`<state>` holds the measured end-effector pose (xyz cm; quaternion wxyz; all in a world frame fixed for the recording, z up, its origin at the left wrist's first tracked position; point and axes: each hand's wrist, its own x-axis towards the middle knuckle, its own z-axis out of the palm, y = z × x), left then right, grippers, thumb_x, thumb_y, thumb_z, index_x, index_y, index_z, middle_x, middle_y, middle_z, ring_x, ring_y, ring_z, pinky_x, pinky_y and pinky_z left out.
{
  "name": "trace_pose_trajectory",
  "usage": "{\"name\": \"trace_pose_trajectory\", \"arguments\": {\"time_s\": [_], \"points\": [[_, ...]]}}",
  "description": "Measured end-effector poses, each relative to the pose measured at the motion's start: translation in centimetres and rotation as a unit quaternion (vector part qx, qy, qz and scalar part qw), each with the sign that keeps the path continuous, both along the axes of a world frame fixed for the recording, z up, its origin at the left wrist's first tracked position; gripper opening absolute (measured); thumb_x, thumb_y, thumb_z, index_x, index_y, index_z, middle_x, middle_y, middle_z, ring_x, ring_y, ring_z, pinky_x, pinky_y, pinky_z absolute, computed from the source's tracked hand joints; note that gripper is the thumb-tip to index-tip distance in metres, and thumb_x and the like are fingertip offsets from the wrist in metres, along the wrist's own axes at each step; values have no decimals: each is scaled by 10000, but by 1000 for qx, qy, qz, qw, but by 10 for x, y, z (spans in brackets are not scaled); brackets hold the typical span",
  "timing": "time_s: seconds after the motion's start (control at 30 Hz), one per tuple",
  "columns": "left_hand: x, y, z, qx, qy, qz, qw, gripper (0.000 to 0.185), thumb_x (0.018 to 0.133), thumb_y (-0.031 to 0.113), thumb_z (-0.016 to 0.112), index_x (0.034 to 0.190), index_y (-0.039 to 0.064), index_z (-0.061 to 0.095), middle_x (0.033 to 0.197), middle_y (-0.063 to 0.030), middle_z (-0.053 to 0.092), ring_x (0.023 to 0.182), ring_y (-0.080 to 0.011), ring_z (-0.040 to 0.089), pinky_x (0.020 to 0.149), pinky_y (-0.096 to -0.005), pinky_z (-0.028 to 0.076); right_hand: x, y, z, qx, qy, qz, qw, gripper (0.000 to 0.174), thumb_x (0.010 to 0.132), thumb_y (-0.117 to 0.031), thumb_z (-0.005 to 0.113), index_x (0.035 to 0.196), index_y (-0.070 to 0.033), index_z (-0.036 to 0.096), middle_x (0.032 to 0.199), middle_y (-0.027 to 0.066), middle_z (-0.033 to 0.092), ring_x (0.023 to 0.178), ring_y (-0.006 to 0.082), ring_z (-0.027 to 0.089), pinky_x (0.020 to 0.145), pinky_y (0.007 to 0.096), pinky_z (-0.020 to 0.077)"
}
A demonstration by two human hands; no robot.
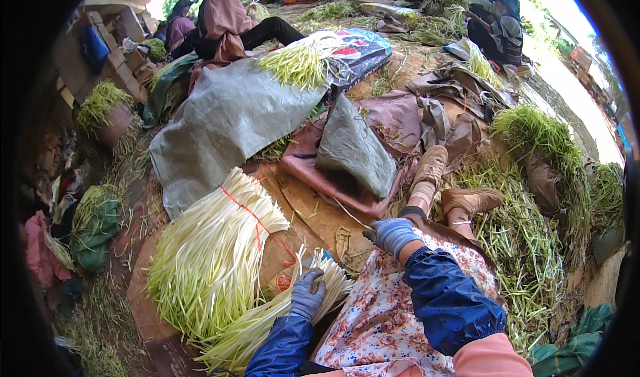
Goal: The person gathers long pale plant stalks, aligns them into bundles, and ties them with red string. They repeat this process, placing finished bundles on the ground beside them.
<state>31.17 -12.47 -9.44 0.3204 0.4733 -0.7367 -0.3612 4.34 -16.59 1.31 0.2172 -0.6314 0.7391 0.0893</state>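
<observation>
My left hand, in a grey-blue glove, rests on a loose pile of pale-stemmed leafy stalks beside my lap, its fingers curled and apart; whether it grips any stalk is unclear. My right hand, gloved too, is closed on a thin pale strand or stalk that reaches up to the left, over the edge of a reddish sack. Left of my hands lies a large bundle of the same stalks, with white ends up and green leaves down. A red string crosses it and trails toward the smaller pile.
Grey plastic sheeting and a folded grey sack lie ahead. More stalks rest on a sheet beyond. Heaps of green trimmings flank my outstretched legs at right. Several people sit farther off, one person at upper left.
</observation>
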Motion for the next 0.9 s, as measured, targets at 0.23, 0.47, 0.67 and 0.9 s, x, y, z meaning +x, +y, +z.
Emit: {"name": "trace_pose_trajectory", "arguments": {"time_s": [0.23,0.47,0.67,0.9], "points": [[-1,-5,60,-157,-121,3,980,301,723,83,613,1024,74,603,1135,-160,557,1064,-327,532,925,-401,424,-2,5,-19,-81,137,72,985,216,818,-175,546,1000,-162,661,1026,101,647,985,249,617,782,410,448],[20,66,78,45,-37,-37,998,183,794,73,596,973,56,630,906,-141,637,842,-281,626,773,-345,492,33,22,-11,35,92,127,987,185,792,-196,578,885,-113,714,944,124,678,893,299,652,724,423,521],[61,134,12,396,-18,1,918,248,870,206,569,1054,48,621,924,-133,657,834,-201,618,773,-304,474,70,37,-9,193,-22,252,948,219,758,-199,608,948,-134,696,971,165,657,907,331,628,789,401,501],[57,137,-8,358,-165,-6,919,309,837,232,551,1113,100,594,959,-161,648,860,-308,623,775,-354,480,115,58,-59,235,-75,300,922,308,724,-188,631,1013,-92,674,1048,167,638,956,331,618,838,404,490]]}}
